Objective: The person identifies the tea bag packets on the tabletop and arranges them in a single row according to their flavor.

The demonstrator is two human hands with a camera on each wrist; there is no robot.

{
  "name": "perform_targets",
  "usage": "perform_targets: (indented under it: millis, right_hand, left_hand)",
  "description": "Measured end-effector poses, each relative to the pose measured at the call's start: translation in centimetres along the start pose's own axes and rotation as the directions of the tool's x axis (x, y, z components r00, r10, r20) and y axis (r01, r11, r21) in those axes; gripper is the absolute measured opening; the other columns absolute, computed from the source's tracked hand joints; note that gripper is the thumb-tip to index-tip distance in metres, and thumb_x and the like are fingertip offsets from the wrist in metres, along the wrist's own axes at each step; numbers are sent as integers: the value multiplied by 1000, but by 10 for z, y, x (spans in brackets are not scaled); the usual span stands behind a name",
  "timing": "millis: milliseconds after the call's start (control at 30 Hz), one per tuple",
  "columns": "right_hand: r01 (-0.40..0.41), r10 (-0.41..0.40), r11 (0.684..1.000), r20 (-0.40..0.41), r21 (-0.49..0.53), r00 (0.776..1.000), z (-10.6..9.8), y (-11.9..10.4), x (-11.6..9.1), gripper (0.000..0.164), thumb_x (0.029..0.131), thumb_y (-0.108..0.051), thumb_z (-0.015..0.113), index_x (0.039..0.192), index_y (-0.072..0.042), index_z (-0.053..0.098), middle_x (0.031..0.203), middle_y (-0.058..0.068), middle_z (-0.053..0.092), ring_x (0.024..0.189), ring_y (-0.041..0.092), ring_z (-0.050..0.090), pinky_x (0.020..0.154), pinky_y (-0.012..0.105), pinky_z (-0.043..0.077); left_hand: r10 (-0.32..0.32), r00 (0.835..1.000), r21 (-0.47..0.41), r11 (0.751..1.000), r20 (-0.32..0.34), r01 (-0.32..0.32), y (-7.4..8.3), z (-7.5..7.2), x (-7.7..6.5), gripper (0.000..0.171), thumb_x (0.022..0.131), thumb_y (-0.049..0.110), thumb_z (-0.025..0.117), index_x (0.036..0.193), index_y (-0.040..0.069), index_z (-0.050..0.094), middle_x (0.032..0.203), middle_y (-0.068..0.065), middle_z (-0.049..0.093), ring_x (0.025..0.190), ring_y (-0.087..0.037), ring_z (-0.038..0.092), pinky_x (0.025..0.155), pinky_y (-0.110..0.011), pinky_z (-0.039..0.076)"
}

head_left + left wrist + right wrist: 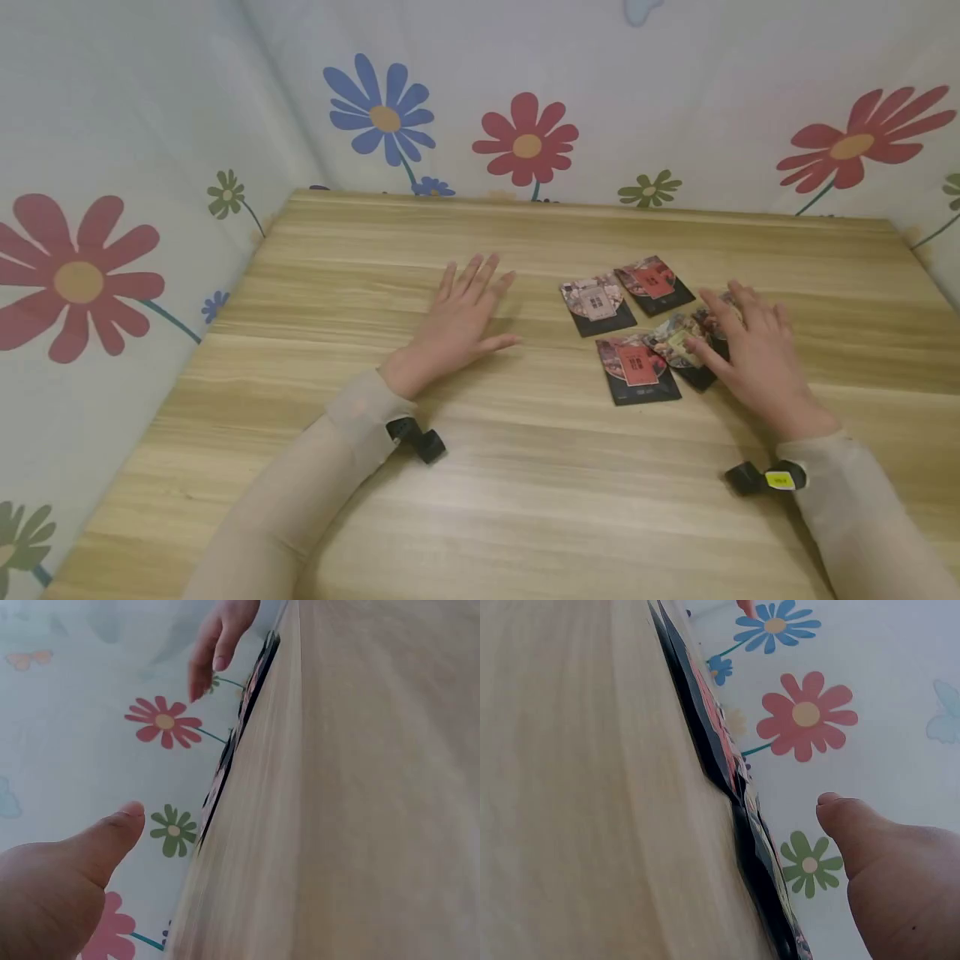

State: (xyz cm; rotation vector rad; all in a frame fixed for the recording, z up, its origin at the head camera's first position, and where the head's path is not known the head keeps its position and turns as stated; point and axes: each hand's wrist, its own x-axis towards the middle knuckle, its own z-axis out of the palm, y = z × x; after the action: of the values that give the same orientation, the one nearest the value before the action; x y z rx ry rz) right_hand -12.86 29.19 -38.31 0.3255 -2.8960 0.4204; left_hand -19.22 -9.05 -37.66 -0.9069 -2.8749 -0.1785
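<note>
Several flat, square black packets with printed labels lie in a cluster right of the table's middle. One with a pink label (597, 304) and one with a red label (654, 284) lie at the back; another red-labelled packet (637, 368) is nearest the front. A packet with a yellowish label (681, 340) overlaps its neighbour, and one more patterned packet (722, 315) is partly hidden under my right hand (761, 358). That hand hovers over the packets with fingers extended, holding nothing. To the left of the cluster, my left hand (453, 329) is spread over the wooden surface, empty.
The wooden table (525, 500) meets a white curtain (585, 50) printed with flowers at the back and left. A black wrist camera (416, 439) sits on the left sleeve and another wrist camera (761, 478) on the right.
</note>
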Motion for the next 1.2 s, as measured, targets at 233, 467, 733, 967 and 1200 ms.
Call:
perform_targets:
  millis: [233, 467, 733, 967, 1200]
  right_hand:
    - [111, -112, 994, -105, -7, 988, 3, -12, -6, 64, 90, -35, 64, 143, -9, 41, 146, 28, 36, 133, 49, 34, 112, 65, 21]
    - [186, -177, 981, -125, 64, 976, 7, -25, -12, 61, 85, -24, 70, 140, -9, 47, 143, 23, 43, 129, 46, 40, 103, 62, 35]
    - [296, -289, 952, -92, 75, 953, 15, -34, -15, 49, 80, -17, 74, 126, -5, 60, 128, 16, 58, 118, 35, 54, 97, 53, 45]
    - [443, -434, 891, -95, 103, 896, 20, -38, -16, 45, 76, -22, 79, 118, -12, 67, 118, 7, 66, 109, 25, 60, 92, 36, 50]
    - [500, -494, 854, -82, 143, 866, 24, -42, -16, 49, 74, -25, 80, 118, -7, 68, 126, 8, 64, 116, 27, 57, 112, 8, 23]
  left_hand:
    - [41, 999, 23, 999, -17, -40, 17, -1, 13, 83, 89, 62, 51, 153, 19, 22, 162, -12, 12, 150, -30, 11, 123, -52, 6]
    - [78, 997, -14, 997, -24, -79, 34, 3, 28, 75, 91, 53, 54, 151, 18, 28, 161, -12, 18, 149, -30, 18, 124, -49, 8]
    - [102, 995, -60, 993, 20, -100, 51, 18, 44, 66, 94, 46, 52, 149, 15, 33, 159, -12, 25, 146, -27, 26, 123, -46, 17]
    - [140, 990, -66, 988, 23, -139, 67, 28, 58, 62, 94, 45, 53, 146, 13, 40, 151, -12, 39, 140, -26, 37, 121, -42, 24]
    - [153, 988, -124, 981, -3, -152, 80, 38, 72, 59, 95, 43, 54, 144, 12, 42, 147, -10, 44, 138, -24, 39, 120, -37, 26]
